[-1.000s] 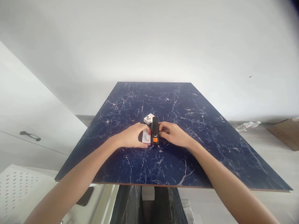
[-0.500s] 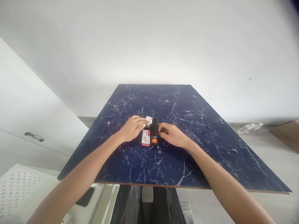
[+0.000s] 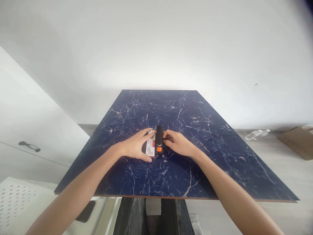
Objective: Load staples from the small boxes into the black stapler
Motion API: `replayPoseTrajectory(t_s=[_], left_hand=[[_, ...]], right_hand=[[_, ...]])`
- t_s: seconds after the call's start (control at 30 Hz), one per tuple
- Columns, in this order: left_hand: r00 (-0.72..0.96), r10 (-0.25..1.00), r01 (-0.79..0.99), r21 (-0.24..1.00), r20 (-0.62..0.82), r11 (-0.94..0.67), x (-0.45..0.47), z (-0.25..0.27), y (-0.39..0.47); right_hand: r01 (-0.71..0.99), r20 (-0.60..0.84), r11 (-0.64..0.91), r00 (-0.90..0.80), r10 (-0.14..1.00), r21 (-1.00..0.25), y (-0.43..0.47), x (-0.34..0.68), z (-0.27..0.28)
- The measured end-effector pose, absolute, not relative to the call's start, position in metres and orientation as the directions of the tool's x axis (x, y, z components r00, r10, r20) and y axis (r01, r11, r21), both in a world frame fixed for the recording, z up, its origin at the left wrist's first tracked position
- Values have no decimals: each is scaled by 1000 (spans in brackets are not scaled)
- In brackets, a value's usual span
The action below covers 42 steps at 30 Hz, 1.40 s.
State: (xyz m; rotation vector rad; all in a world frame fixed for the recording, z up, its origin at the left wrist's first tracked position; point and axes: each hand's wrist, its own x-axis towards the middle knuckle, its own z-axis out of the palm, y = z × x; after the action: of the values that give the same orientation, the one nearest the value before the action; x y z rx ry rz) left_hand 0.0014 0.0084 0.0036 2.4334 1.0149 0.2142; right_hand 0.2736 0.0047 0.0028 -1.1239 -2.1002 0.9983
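The left hand is held spread around a red-and-white box, thumb at its near end. Between that hand and the right hand, whose fingers are curled, a black object is placed; whether it is pinched cannot be told.

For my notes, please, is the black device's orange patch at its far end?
No, the black device has its orange patch at its near end.
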Motion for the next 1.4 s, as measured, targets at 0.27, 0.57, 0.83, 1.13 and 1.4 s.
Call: replayPoseTrajectory(t_s=[0.27,0.57,0.83,1.13,1.4], left_hand=[[704,710,626,468,6,-624,4,2,3],[612,786,661,492,85,-567,17,-5,7],[672,711,576,456,207,-678,147,-15,102],[714,676,553,447,181,-703,353,-25,150],[626,548,451,315,555,-835,328,-24,130]], right_hand=[[490,123,370,-464,877,-789,1,272,7],[586,59,244,-317,947,-773,-13,262,11],[779,123,4,94,988,-627,36,329,7],[695,161,-356,562,811,-625,68,477,-5],[754,559,-86,552,619,-651,60,452,4]])
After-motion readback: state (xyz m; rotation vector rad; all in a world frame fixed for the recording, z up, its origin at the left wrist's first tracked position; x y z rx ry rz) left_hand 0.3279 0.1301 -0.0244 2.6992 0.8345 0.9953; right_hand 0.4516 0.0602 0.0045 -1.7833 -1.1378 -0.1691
